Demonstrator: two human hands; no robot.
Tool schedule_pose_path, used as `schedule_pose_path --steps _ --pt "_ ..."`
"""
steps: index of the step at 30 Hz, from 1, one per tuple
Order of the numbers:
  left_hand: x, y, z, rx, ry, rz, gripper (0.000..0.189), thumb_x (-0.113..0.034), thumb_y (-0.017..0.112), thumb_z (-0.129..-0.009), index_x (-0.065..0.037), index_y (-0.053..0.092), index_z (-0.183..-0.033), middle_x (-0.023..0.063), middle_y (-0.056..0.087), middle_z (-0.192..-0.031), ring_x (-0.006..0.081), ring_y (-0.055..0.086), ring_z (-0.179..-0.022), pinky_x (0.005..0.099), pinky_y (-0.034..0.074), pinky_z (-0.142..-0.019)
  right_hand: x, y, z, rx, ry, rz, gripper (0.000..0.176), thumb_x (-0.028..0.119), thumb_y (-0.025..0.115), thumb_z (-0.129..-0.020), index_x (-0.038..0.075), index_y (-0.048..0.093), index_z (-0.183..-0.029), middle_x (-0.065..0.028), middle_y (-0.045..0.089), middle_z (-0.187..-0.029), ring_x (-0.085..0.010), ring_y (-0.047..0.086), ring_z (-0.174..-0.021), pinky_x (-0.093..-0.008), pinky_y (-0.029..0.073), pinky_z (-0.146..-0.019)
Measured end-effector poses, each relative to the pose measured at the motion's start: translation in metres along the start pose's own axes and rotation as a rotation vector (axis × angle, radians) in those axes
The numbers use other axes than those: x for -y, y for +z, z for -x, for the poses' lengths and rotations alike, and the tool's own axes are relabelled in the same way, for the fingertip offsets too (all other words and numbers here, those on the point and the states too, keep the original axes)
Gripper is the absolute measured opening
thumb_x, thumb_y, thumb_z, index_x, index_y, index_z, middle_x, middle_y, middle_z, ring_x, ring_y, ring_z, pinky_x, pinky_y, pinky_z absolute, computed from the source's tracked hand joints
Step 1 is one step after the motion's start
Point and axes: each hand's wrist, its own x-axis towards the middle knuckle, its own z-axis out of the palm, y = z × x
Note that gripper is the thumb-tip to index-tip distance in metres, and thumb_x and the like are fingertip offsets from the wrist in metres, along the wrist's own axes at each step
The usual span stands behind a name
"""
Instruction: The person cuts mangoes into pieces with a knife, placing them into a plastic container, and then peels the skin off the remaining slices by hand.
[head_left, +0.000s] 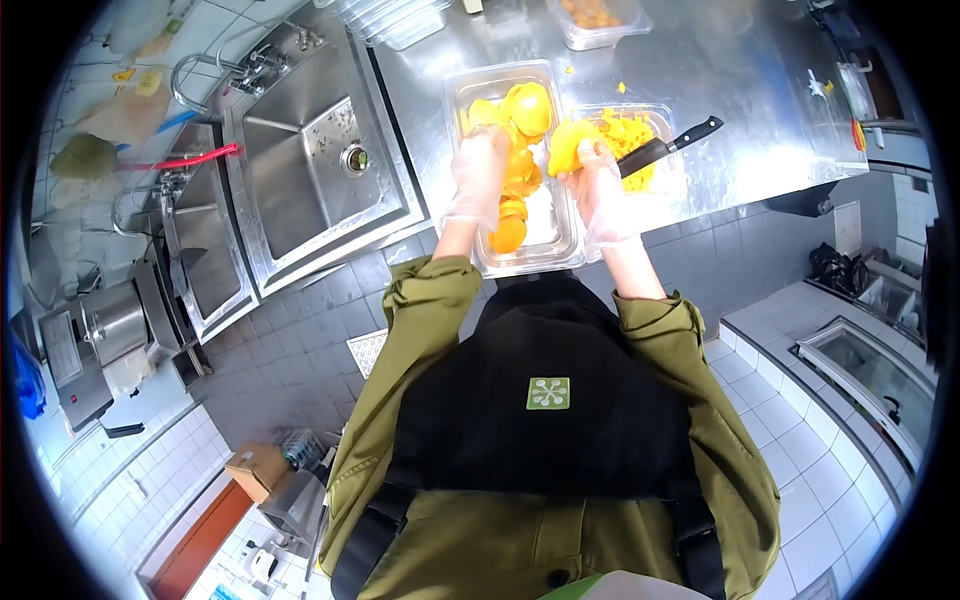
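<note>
My left hand (478, 180), in a clear glove, is over the left side of a long clear container (547, 225) with orange fruit pieces (528, 108). Its fingers point down among the pieces and are too blurred to read. My right hand (600, 190), gloved too, is closed on a yellow-orange fruit piece (568, 146) between the two containers. Beside it, a second clear container (668, 120) holds small chopped yellow-orange bits (625, 130). A black-handled knife (698, 132) lies across that container, its blade tip near my right hand.
A steel sink (300, 170) with a faucet (200, 75) is at the left. Stacked clear containers (390, 20) and a container of orange pieces (600, 30) stand at the back of the steel counter (740, 70). Small scraps lie on the counter.
</note>
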Motion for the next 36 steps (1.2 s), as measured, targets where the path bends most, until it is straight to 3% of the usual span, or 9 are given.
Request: schedule_pose_path --steps 3,6,7,13,16,25,31,34,36 --pt "-0.021 -0.014 0.018 -0.038 -0.034 0.099 0.022 -0.027 0.058 -0.082 -0.009 0.065 -0.091 0.0100 0.066 -0.085 0.0242 0.065 -0.078 0.0327 0.049 -0.073 0.006 0.004 0.003 -0.011 -0.024 0.040 0.028 0.019 0.045 -0.095 0.008 0.046 -0.120 -0.0031 0.057 -0.107 -0.0131 0.055 -0.094 -0.0240 0.046 -0.072" --pt "-0.055 -0.043 0.037 0.157 -0.082 0.459 0.021 -0.026 0.059 -0.082 -0.009 0.066 -0.094 0.0099 0.066 -0.086 0.0222 0.064 -0.082 0.0309 0.049 -0.075 0.004 -0.004 -0.003 -0.020 0.005 0.159 0.028 0.010 0.043 -0.093 0.006 0.046 -0.120 -0.0053 0.055 -0.106 -0.0144 0.052 -0.098 -0.0286 0.044 -0.085" --pt "-0.052 -0.037 0.040 0.193 -0.086 0.523 0.022 -0.024 0.060 -0.082 -0.008 0.066 -0.095 0.0097 0.066 -0.088 0.0213 0.064 -0.083 0.0297 0.048 -0.074 0.003 -0.004 -0.003 -0.016 -0.023 0.173 0.027 0.010 0.043 -0.093 0.005 0.046 -0.119 -0.0053 0.055 -0.105 -0.0138 0.052 -0.096 -0.0276 0.044 -0.083" --pt "-0.064 -0.046 0.043 0.112 -0.069 0.491 0.019 -0.025 0.061 -0.078 -0.009 0.066 -0.086 0.0106 0.065 -0.076 0.0248 0.063 -0.069 0.0330 0.048 -0.064 0.004 0.012 0.003 -0.069 -0.123 0.272 0.026 0.007 0.043 -0.093 0.002 0.048 -0.117 -0.0055 0.056 -0.102 -0.0114 0.053 -0.087 -0.0239 0.045 -0.076" --pt "-0.068 -0.049 0.040 0.099 -0.037 0.305 0.017 -0.023 0.062 -0.075 -0.008 0.065 -0.080 0.0117 0.064 -0.074 0.0261 0.062 -0.069 0.0336 0.048 -0.063 0.004 0.014 0.007 -0.063 -0.150 0.307 0.025 0.006 0.043 -0.092 0.001 0.049 -0.116 -0.0054 0.057 -0.101 -0.0102 0.053 -0.085 -0.0230 0.045 -0.074" --pt "-0.063 -0.034 0.040 0.068 -0.050 0.385 0.017 -0.022 0.064 -0.071 -0.006 0.065 -0.077 0.0128 0.064 -0.075 0.0277 0.062 -0.068 0.0343 0.048 -0.062 0.000 0.010 0.005 -0.068 -0.179 0.360 0.023 0.005 0.044 -0.092 0.001 0.052 -0.113 -0.0029 0.057 -0.093 -0.0067 0.049 -0.074 -0.0204 0.043 -0.067" --pt "-0.064 -0.038 0.041 0.154 -0.171 0.643 0.011 -0.011 0.063 -0.071 -0.003 0.064 -0.077 0.0072 0.063 -0.068 0.0145 0.059 -0.062 0.0266 0.047 -0.059 -0.002 0.006 0.002 -0.056 -0.108 0.309 0.023 0.005 0.044 -0.091 0.002 0.052 -0.113 -0.0025 0.056 -0.093 -0.0066 0.047 -0.072 -0.0199 0.042 -0.065" --pt "-0.061 -0.033 0.044 0.173 -0.264 0.923 0.006 -0.005 0.060 -0.072 0.000 0.063 -0.075 0.0037 0.061 -0.069 0.0096 0.056 -0.064 0.0239 0.046 -0.061 -0.002 0.002 0.001 -0.060 -0.062 0.298 0.024 0.006 0.044 -0.090 0.002 0.052 -0.113 -0.0035 0.055 -0.095 -0.0079 0.047 -0.074 -0.0201 0.042 -0.066" --pt "-0.059 -0.031 0.044 0.213 -0.329 1.070 0.006 -0.004 0.059 -0.073 0.001 0.062 -0.075 0.0036 0.060 -0.072 0.0100 0.056 -0.066 0.0239 0.046 -0.063 -0.007 -0.007 -0.002 -0.037 -0.047 0.321 0.025 0.007 0.045 -0.090 0.002 0.051 -0.114 -0.0041 0.055 -0.096 -0.0088 0.048 -0.076 -0.0204 0.042 -0.066"
